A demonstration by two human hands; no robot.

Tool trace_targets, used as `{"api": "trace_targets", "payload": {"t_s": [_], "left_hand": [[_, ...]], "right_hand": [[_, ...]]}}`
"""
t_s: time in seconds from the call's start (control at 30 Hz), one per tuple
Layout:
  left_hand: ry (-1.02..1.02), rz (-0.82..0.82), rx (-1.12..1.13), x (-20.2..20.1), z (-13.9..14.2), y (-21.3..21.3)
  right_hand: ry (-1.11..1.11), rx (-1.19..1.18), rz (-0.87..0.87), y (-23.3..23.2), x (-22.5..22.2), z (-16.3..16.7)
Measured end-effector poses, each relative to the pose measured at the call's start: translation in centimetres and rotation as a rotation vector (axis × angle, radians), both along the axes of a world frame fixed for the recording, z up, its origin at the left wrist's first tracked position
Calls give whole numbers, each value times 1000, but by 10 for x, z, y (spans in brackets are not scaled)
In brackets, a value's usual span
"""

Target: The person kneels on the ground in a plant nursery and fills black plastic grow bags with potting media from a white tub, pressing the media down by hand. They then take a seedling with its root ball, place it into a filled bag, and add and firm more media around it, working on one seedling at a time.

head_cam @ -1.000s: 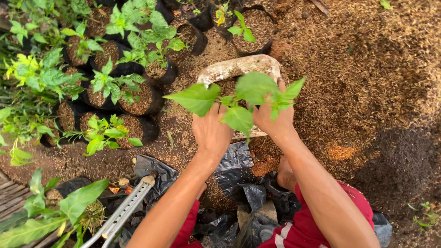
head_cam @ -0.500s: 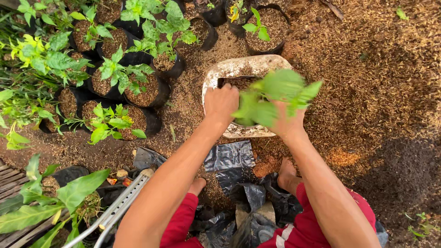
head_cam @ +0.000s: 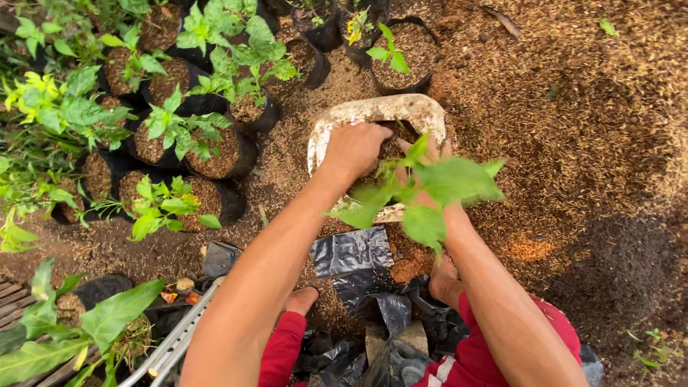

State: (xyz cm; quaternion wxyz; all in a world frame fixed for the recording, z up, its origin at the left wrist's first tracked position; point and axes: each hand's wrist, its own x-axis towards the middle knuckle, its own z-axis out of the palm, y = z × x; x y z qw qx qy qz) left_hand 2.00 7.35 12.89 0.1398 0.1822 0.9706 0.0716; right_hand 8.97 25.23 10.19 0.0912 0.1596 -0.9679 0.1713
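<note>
Both hands (head_cam: 390,154) sunk deeper into white sack (head_cam: 373,111) | clutching seedling (head_cam: 430,186) | husk-strewn ground (head_cam: 573,129), bagged plants (head_cam: 186,136) left

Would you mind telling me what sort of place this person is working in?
Probably an outdoor plant nursery: rows of seedlings in black grow bags stand on husk-strewn ground, empty black bags lie nearby, and both hands, left hand and right hand, set a seedling into a white sack.

Soft, even daylight; blurred foreground leaves
</note>
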Motion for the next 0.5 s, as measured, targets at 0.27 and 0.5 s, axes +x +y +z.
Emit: {"api": "trace_targets", "payload": {"t_s": [0.27, 0.5], "left_hand": [[-177, 352, 491, -13, 49, -8], [-74, 374, 416, -21, 50, 16]], "right_hand": [[-50, -81, 65, 13, 3, -12], [-150, -56, 68, 17, 0, -11]]}}
